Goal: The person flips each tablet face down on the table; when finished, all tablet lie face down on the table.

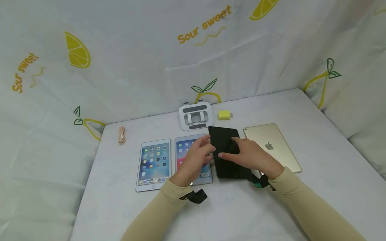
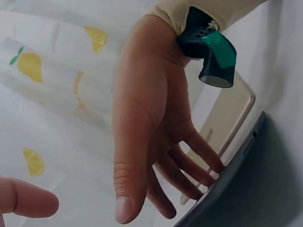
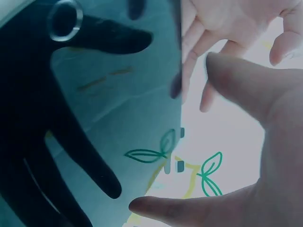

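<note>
One black tablet (image 1: 223,144) lies in front of the person, between and partly beneath two hands, on the white table (image 1: 325,150). Its long axis runs from near to far, the far end leaning a little left, with the home button (image 1: 235,175) at the near end.

The left hand (image 1: 196,157) is beside its left long side, fingers loosely bent close to the edge and thumb apart from it, grasping nothing. The right hand (image 1: 251,154) reaches in from the right, thumb and fingers spread over the screen; it clasps nothing either, and whether its tips touch the glass cannot be told for certain.

As a judgement, any hold turns on those long sides: the left one is nearer the left fingers, while the right hand spans the face and covers part of the right side.

The middle tablet (image 1: 181,150) is partly hidden by the left hand, with the left tablet (image 1: 153,167) beyond it; the gold tablet (image 1: 272,149) is just right of the black one.
</note>
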The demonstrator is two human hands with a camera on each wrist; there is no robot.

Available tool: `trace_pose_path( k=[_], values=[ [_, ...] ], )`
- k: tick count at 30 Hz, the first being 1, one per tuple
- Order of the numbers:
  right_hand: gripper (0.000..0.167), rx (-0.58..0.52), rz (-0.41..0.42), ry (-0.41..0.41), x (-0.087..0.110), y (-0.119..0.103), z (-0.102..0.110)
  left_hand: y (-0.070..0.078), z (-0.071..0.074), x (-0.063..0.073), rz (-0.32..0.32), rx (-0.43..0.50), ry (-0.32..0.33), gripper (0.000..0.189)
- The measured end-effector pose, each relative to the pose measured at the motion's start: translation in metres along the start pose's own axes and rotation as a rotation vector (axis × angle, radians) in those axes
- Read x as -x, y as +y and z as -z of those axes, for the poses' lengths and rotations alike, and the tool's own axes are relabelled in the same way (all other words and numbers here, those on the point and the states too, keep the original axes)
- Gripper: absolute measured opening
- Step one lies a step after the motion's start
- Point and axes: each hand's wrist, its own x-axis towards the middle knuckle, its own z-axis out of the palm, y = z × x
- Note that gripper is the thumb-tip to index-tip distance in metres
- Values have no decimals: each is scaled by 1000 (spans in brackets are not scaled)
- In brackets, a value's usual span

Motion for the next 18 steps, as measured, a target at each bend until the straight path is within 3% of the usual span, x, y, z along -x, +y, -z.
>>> trace_pose_path(
  k=[7,18],
  values=[
    [115,-76,-26,-5,0,-2,-4,8,-1,4,-55,-13,35,66],
    [103,-198,17,-49,2,-10,-4,14,-2,11,-110,-4,9,74]
  ],
)
